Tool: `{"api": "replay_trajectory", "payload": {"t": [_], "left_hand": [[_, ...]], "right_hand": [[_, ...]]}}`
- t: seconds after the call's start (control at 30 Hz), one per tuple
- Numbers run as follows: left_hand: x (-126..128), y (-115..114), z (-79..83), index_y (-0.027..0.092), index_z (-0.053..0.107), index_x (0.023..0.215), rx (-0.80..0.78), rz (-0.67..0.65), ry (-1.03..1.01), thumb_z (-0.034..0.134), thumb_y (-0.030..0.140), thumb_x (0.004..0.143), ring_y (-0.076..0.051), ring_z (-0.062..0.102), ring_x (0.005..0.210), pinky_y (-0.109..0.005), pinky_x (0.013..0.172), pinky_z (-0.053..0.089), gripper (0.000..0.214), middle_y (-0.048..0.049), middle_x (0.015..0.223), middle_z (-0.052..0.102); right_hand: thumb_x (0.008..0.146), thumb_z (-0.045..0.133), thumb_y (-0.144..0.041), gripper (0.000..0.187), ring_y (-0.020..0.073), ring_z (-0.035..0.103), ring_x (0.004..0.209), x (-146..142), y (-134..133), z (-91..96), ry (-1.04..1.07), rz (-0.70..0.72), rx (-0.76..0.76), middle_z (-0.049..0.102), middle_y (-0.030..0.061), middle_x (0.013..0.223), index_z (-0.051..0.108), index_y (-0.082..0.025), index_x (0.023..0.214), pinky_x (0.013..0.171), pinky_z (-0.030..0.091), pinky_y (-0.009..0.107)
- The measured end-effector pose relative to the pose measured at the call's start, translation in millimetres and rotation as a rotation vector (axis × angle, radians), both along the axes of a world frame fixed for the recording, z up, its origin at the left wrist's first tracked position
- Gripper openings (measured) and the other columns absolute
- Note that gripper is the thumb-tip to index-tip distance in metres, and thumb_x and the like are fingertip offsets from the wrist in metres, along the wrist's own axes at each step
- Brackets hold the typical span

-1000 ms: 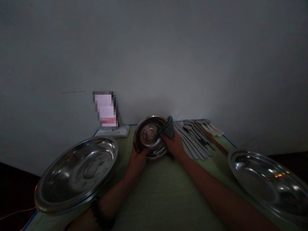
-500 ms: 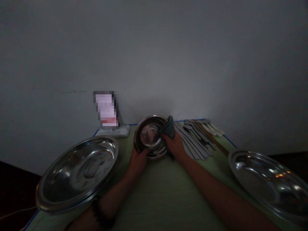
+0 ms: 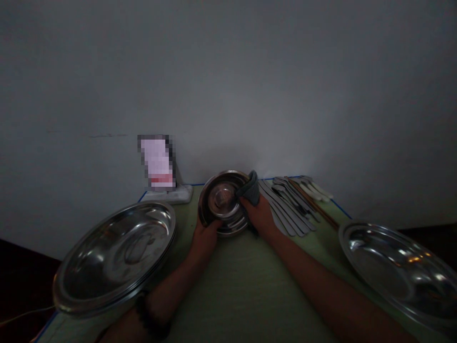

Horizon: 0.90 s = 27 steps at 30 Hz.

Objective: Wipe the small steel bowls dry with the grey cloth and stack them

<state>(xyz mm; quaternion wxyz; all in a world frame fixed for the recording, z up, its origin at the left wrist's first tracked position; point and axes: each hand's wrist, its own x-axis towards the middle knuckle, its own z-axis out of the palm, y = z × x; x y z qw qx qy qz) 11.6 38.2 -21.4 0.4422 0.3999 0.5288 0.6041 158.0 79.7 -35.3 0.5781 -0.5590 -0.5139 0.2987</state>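
Observation:
A shiny round steel bowl (image 3: 221,200) is tilted toward me near the table's back edge. My left hand (image 3: 206,236) grips its lower left rim, thumb over the edge and fingers hidden behind. My right hand (image 3: 260,214) is closed on a grey-green cloth (image 3: 250,189), which is folded over the bowl's right rim and presses against it. Just right of that hand lie several flat metal knives (image 3: 291,216).
Stacked large steel basins (image 3: 114,257) stand at the left, and another steel basin (image 3: 396,271) at the right. Behind the knives are spoons (image 3: 289,196), wooden chopsticks (image 3: 312,202) and white-handled cutlery (image 3: 316,190). A blurred-out screen (image 3: 157,162) stands on a pale base (image 3: 171,194) by the wall.
Almost nothing differs. Both hands, the bowl and the cloth keep nearly the same place, with only a very slight shift of the view.

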Motion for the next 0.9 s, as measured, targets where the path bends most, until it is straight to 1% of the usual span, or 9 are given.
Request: {"api": "replay_trajectory", "payload": {"t": [0.13,0.3,0.43,0.5,0.63,0.7,0.77,0.83,0.9], "left_hand": [[-1.3,-0.1,-1.0,0.022,0.068,0.106,-0.051,0.022,-0.003,0.064,0.007,0.066,-0.026,0.06,0.116,-0.042,0.105,0.041,0.042,-0.004,0.11,0.072],[-1.7,-1.2,-5.1,0.02,0.065,0.11,0.038,0.038,-0.018,0.067,0.015,0.071,-0.025,0.059,0.118,-0.041,0.106,0.041,0.04,-0.0062,0.114,0.071],[0.3,-2.7,-1.0,0.021,0.061,0.12,0.075,0.06,-0.003,0.068,0.021,0.075,-0.023,0.057,0.122,-0.039,0.108,0.039,0.045,-0.0067,0.124,0.066],[1.8,-2.8,3.8,0.023,0.062,0.119,0.072,0.074,0.012,0.068,0.022,0.076,-0.023,0.056,0.122,-0.038,0.108,0.038,0.043,-0.0059,0.125,0.066],[3.2,-3.0,9.4,0.021,0.066,0.112,-0.006,0.07,-0.028,0.06,0.031,0.082,-0.025,0.06,0.116,-0.039,0.104,0.043,0.031,-0.0063,0.118,0.069],[2.7,-3.8,8.0,0.021,0.066,0.114,-0.019,0.059,-0.025,0.057,0.036,0.085,-0.025,0.059,0.118,-0.039,0.103,0.044,0.034,-0.0059,0.123,0.067],[1.8,-4.4,4.6,0.024,0.063,0.12,0.008,0.037,-0.011,0.056,0.039,0.086,-0.024,0.055,0.122,-0.037,0.103,0.044,0.038,-0.0051,0.13,0.062],[1.1,-4.2,0.8,0.025,0.06,0.124,0.031,-0.012,-0.033,0.058,0.04,0.086,-0.024,0.056,0.122,-0.036,0.1,0.046,0.041,-0.0053,0.133,0.06],[0.8,-2.7,-1.9,0.024,0.059,0.125,0.012,-0.052,-0.118,0.061,0.039,0.084,-0.024,0.06,0.116,-0.036,0.095,0.05,0.043,-0.0069,0.13,0.062]], "right_hand": [[0.075,0.06,-0.047,0.034,0.0241,0.066,0.083,-0.8,-0.2,0.3,0.032,0.016,0.015,0.073,0.0076,0.088,0.068,-0.017,0.089,0.076,0.049,0.035],[0.08,0.053,-0.053,0.038,0.0227,0.066,0.08,-2.6,-3.2,3.6,0.058,0.099,0.008,0.072,0.0052,0.079,0.068,-0.018,0.08,0.071,0.048,0.033],[0.08,0.053,-0.055,0.04,0.0224,0.065,0.075,-2.9,-5.2,5.0,-0.028,0.116,-0.002,0.071,0.0056,0.072,0.068,-0.018,0.073,0.069,0.048,0.033],[0.08,0.053,-0.055,0.041,0.0226,0.065,0.076,-3.0,-5.6,4.7,-0.047,0.108,0.008,0.071,0.0069,0.074,0.068,-0.017,0.075,0.07,0.048,0.033],[0.082,0.053,-0.054,0.041,0.0233,0.066,0.087,-3.8,-5.1,2.8,0.034,0.034,0.068,0.073,0.0092,0.089,0.068,-0.016,0.089,0.078,0.049,0.034],[0.082,0.053,-0.053,0.04,0.0233,0.066,0.09,-3.9,-4.5,1.7,0.068,-0.018,0.093,0.072,0.0088,0.093,0.067,-0.017,0.092,0.081,0.049,0.035],[0.083,0.053,-0.053,0.038,0.0233,0.066,0.092,-3.7,-4.0,1.1,0.084,-0.045,0.108,0.072,0.0081,0.095,0.066,-0.019,0.092,0.084,0.049,0.036],[0.084,0.052,-0.052,0.036,0.0236,0.066,0.094,-3.5,-3.8,1.3,0.092,-0.039,0.115,0.073,0.0075,0.096,0.067,-0.02,0.092,0.085,0.049,0.038],[0.084,0.053,-0.05,0.035,0.024,0.066,0.095,-3.3,-4.2,2.3,0.081,-0.003,0.114,0.073,0.0073,0.096,0.067,-0.02,0.093,0.086,0.049,0.039]]}}
